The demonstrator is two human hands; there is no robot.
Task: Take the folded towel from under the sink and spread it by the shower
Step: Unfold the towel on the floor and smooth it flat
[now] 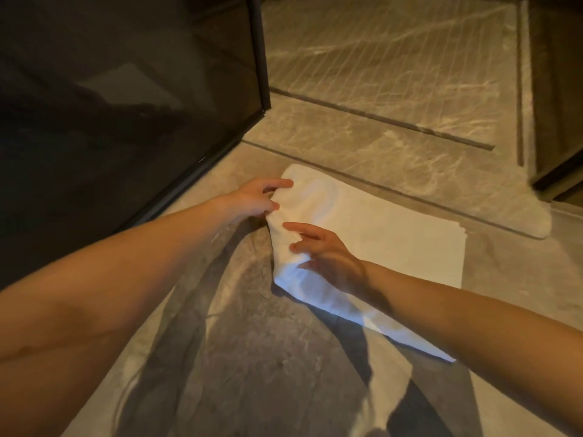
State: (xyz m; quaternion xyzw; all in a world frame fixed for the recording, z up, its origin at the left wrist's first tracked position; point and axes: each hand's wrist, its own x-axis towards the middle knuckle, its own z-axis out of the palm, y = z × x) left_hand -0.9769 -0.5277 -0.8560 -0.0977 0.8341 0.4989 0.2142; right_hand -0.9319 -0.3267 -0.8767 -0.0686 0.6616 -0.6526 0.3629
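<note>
White terry cloth is bunched between the fingers of the left hand, which close in a pinch on the far left corner of the towel, thumb below and fingers curled over the top of the fold. Just nearer the camera, the right hand grips the same left edge: its fingers are spread slightly and bent, lying across the top of the cloth, with the thumb tucked against the fold so the fabric is clamped between them. Between the two hands the edge is gathered into a raised, creased ridge, lifted off the floor, while the rest of the towel lies flat to the right, reaching out to a straight right edge. A strip of it runs back under the right forearm toward the lower right and ends in a point. Both bare forearms reach in from the bottom of the view, the left from the lower left, the right from the lower right, and they cast dark shadows on the marbled stone below. The towel's far edge lies close to a dark groove in the floor that marks the shower threshold; beyond it the shower floor shows ribbed lines. To the left, near the left hand but apart from it, stands a dark glass panel in a black frame.
</note>
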